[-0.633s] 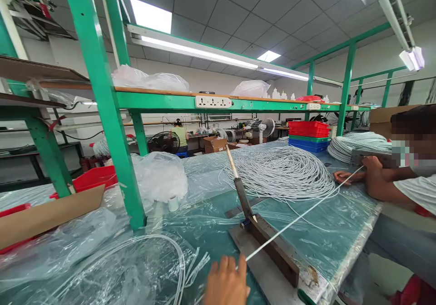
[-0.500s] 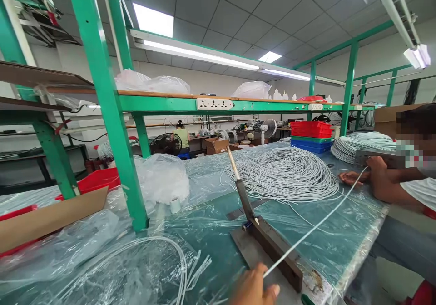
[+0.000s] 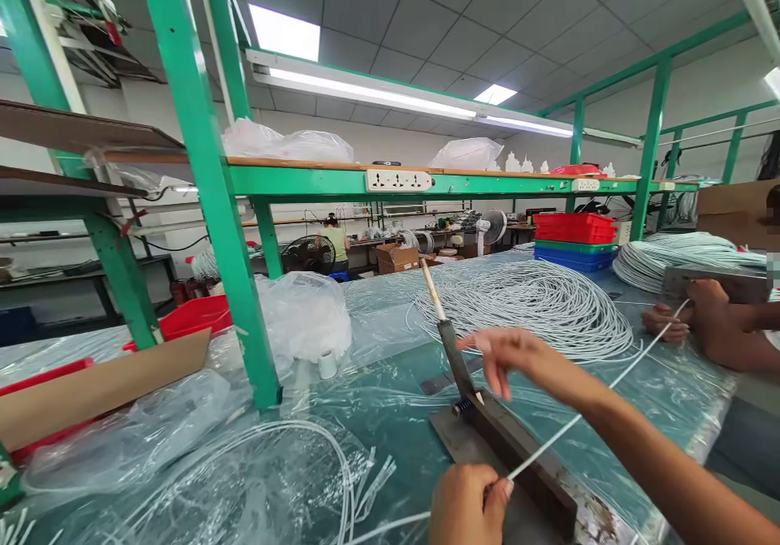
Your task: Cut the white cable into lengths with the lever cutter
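Cable [image 3: 585, 411] lies across the cutter [image 3: 517, 456] uncut at lower centre, our left hand [image 3: 469, 504] pinching it, our right hand [image 3: 517, 362] spread, reaching for the raised lever [image 3: 448, 326].

cutter [image 3: 512, 447] on table [image 3: 390, 415], coil [image 3: 536, 305] behind

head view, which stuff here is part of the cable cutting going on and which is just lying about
In use:
left hand, pinching the white cable
right hand, open, reaching toward the lever
cutter, cable laid across it
co-worker's hands, on the cable's far end
cable coil

Lying about:
plastic bag
tape roll
cardboard
red bins
fan
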{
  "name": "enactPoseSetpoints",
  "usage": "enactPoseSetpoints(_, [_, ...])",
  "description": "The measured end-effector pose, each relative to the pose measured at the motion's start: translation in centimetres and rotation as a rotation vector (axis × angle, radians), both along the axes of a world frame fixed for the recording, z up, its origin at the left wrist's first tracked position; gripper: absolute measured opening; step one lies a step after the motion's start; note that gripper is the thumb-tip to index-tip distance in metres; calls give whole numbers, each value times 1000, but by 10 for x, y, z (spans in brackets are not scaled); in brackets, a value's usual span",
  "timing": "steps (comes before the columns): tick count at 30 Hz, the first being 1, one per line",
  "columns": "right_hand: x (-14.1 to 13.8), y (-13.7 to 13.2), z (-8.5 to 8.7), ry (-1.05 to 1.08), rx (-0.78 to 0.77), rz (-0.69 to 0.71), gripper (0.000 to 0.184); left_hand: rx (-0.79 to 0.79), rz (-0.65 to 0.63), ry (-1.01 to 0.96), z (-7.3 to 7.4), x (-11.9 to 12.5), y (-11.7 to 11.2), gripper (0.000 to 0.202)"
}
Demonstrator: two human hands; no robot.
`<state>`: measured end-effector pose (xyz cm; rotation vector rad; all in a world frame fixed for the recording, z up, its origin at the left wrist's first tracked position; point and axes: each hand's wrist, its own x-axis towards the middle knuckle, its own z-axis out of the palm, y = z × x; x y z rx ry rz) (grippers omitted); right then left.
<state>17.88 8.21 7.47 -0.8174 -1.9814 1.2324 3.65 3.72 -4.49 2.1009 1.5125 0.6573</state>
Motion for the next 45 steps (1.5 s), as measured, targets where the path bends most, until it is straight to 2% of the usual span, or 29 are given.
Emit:
enactPoseSetpoints(1, [3, 31, 13, 102, -18, -242, 33, 47, -4, 97, -2, 1, 0, 26])
enactPoseSetpoints(2, [3, 62, 23, 128, -41, -332, 33, 109, -1, 209, -5, 2, 1, 25])
enactPoseSetpoints(4, [-2, 117, 34, 111, -130, -399, 38, 235, 24, 394, -14, 4, 2, 32])
enactPoseSetpoints(7, [-18, 170, 32, 38, -311, -371, 49, 296, 56, 432, -29, 6, 8, 39])
enactPoseSetpoints(10, [-33, 192, 21, 20, -443, -298, 59, 223, 78, 261, -37, 5, 17, 30])
enactPoseSetpoints(14, [-38, 196, 17, 89, -506, -238, 69, 9, 55, -277, -36, 5, 27, 20])
enactPoseSetpoints(16, [-32, 192, 23, 131, -517, -221, 72, -155, 26, -547, -34, 7, 29, 20])
enactPoseSetpoints(18, [-20, 180, 32, 165, -523, -208, 72, -257, 17, -690, -31, 10, 30, 29])
enactPoseSetpoints(21, [10, 144, 47, 191, -519, -201, 70, -268, 43, -718, -29, 14, 31, 41])
enactPoseSetpoints(24, [48, 91, 52, 161, -526, -199, 66, -273, 61, -669, -29, 16, 36, 44])
enactPoseSetpoints(26, [72, 52, 46, 94, -524, -161, 56, -286, 43, -631, -29, 16, 39, 45])
enactPoseSetpoints(29, [97, 1, 28, 12, -516, -123, 33, -293, -20, -600, -28, 13, 40, 44])
enactPoseSetpoints(31, [105, -20, 17, 6, -526, -151, 33, -232, -51, -529, -24, 12, 36, 39])
enactPoseSetpoints(34, [107, -33, 9, 6, -574, -197, 48, -12, -14, -231, -14, 13, 26, 22])
enactPoseSetpoints(36, [106, -33, 11, -19, -620, -211, 53, 43, 17, -168, -8, 15, 23, 20])
enactPoseSetpoints(40, [102, -32, 22, -114, -658, -267, 55, -180, -7, -468, -7, 19, 28, 18])
enactPoseSetpoints(42, [98, -35, 28, -152, -659, -311, 47, -254, 2, -528, -10, 19, 33, 21])
enactPoseSetpoints(45, [90, -40, 33, -224, -658, -358, 29, -311, 49, -594, -15, 21, 38, 40])
